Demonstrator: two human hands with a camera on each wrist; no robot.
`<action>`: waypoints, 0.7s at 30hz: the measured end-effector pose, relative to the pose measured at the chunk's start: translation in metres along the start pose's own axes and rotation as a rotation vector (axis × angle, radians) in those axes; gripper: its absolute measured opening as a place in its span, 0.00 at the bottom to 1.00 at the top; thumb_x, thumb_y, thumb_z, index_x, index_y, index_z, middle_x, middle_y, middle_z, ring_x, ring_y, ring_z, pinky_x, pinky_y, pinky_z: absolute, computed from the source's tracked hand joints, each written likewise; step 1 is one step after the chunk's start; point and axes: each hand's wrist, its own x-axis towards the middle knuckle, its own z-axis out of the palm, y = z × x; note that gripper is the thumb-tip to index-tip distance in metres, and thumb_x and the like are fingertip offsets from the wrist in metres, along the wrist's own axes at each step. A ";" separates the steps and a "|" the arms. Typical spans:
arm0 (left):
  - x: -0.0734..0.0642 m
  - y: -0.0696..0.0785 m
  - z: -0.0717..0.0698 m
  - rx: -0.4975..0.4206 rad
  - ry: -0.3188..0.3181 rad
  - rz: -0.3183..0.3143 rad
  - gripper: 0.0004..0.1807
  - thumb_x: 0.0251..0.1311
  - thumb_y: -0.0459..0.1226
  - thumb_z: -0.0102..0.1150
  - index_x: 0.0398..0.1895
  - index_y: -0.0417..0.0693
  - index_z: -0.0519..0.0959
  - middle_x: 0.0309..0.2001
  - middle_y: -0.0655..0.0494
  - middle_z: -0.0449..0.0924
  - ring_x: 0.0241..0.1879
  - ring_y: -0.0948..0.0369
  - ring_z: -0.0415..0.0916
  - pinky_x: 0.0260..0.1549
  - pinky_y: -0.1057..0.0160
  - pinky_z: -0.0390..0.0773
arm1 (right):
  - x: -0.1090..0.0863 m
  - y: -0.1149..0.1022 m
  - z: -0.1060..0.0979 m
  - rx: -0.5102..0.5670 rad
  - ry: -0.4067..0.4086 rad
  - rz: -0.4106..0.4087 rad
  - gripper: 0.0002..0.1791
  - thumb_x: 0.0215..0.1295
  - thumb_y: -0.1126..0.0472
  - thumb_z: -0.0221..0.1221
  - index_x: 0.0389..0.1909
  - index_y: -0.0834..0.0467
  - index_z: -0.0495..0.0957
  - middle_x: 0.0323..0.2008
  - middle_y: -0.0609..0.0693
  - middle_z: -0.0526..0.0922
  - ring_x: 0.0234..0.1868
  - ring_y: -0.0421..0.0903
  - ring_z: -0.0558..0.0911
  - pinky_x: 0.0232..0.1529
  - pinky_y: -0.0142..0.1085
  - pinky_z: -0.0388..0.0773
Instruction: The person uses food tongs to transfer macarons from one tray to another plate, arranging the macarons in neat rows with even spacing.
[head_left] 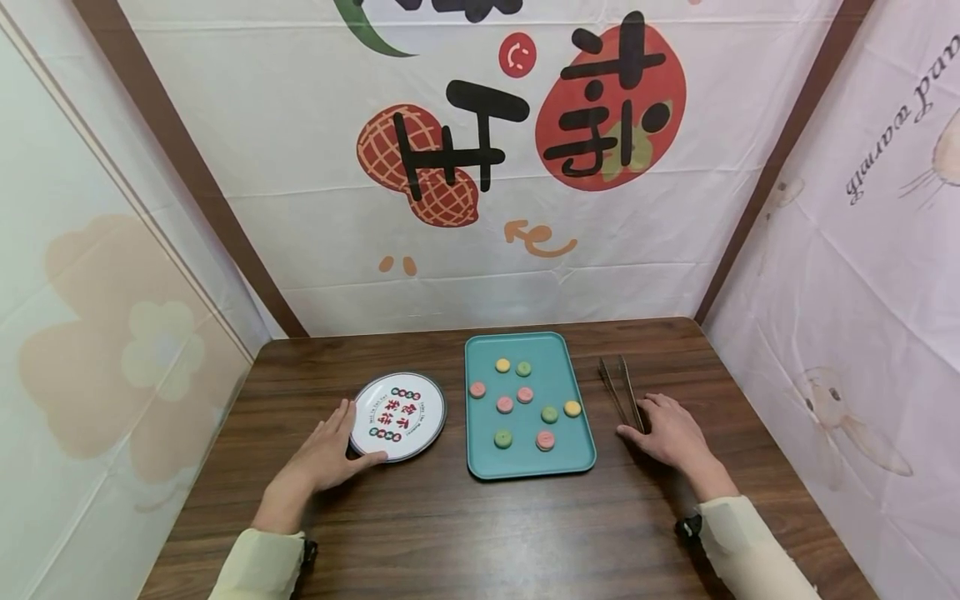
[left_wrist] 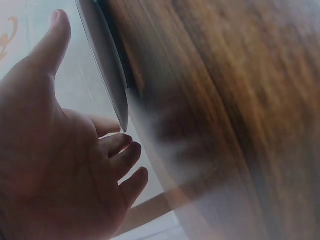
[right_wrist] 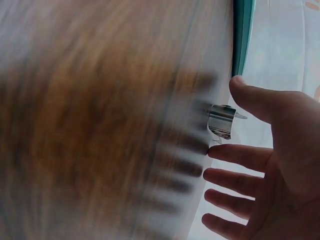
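Note:
My left hand (head_left: 324, 450) is at the left rim of a round white plate (head_left: 420, 417) printed with red and green characters. Its thumb and fingers are spread around the edge, and in the left wrist view the plate's side (left_wrist: 107, 65) stands between thumb and fingertips. On the right, my right hand (head_left: 671, 429) lies beside metal tongs (head_left: 628, 392), thumb near their closer end. In the right wrist view the tongs' bent end (right_wrist: 221, 121) shows between the thumb and the extended fingers.
Between the hands lies a teal tray (head_left: 525, 346) with several pink, green and yellow macarons, such as a green macaron (head_left: 503, 438). All of it is on a dark wooden table (head_left: 525, 533). A printed white cloth (head_left: 480, 300) hangs behind the table and along both sides.

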 end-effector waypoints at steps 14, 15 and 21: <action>-0.001 -0.002 0.001 -0.017 -0.029 -0.010 0.74 0.60 0.72 0.66 0.84 0.25 0.41 0.84 0.24 0.39 0.82 0.29 0.44 0.79 0.29 0.51 | -0.003 0.001 0.001 -0.009 0.036 0.002 0.39 0.71 0.41 0.69 0.64 0.71 0.79 0.64 0.73 0.79 0.65 0.72 0.77 0.64 0.68 0.75; -0.001 -0.003 0.002 -0.018 -0.029 -0.008 0.74 0.59 0.72 0.67 0.84 0.25 0.41 0.84 0.24 0.39 0.82 0.29 0.44 0.79 0.29 0.51 | -0.003 0.000 0.001 -0.009 0.037 0.004 0.38 0.70 0.41 0.70 0.64 0.71 0.79 0.64 0.72 0.79 0.65 0.72 0.77 0.64 0.68 0.76; -0.001 -0.005 0.003 -0.016 -0.019 0.014 0.74 0.59 0.69 0.70 0.84 0.26 0.42 0.83 0.24 0.40 0.82 0.29 0.44 0.78 0.29 0.51 | -0.004 0.001 0.001 -0.015 0.045 0.012 0.37 0.70 0.42 0.70 0.62 0.71 0.80 0.63 0.72 0.79 0.63 0.72 0.79 0.61 0.68 0.77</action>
